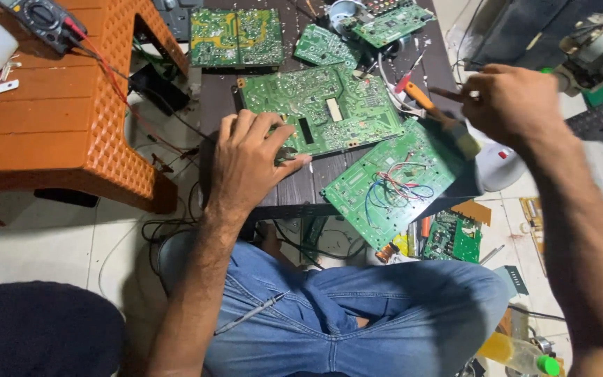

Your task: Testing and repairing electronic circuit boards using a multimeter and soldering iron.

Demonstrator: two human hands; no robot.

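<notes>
The large board, green and studded with parts, is laid flat on the dark counter, and its near left corner is pressed down by the left hand, whose fingers are spread apart on the board's edge. The right hand is raised over the counter's right side and closed around a brush with an orange handle, its pale bristles hanging just above a second board that carries red and blue wires and overhangs the counter's near edge. More green boards are lined along the far side. An orange stool stands to the left, with a multimeter resting on it. A probe is laid across the jeans of the seated person.
</notes>
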